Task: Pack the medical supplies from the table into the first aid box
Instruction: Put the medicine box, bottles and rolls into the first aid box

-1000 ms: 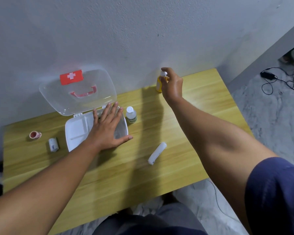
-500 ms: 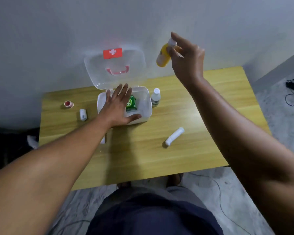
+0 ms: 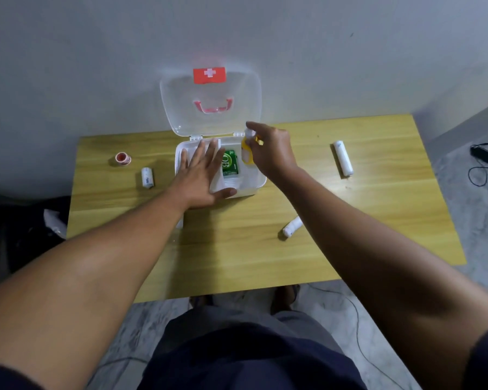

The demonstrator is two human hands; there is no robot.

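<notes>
Right hand (image 3: 268, 153): closed around a yellow bottle (image 3: 247, 153) with a white cap, holding it by the top, right over the right-hand part of the first aid box (image 3: 251, 190). Looks like it's about to go in, but I can't tell if the bottle is touching the bottom yet.

Left hand (image 3: 202, 175): flat and spread wide, pressing on the left side of the box, holding nothing. My guess is it's just steadying the thing.

Box: open, clear lid (image 3: 210, 102) tipped back against the wall, red cross label up top. A green packet (image 3: 230, 164) is already lying inside, between the two hands.

Done so far: pretty much just the packet, plus the bottle nearly there.

Still left on the bench (image 3: 378, 220): a pink tape roll (image 3: 122, 159) and a small white roll (image 3: 147, 177) off to the left, a long white roll (image 3: 343, 158) well out to the right, and another white roll (image 3: 291, 227) partly under the right forearm. So roughly a third of the way, I'd say.

Room to move: plenty of bare bench on both sides. The lid is close behind the right hand, so lifting straight back could bump it. The roll near the forearm sits not far from the front edge and could get knocked off.
</notes>
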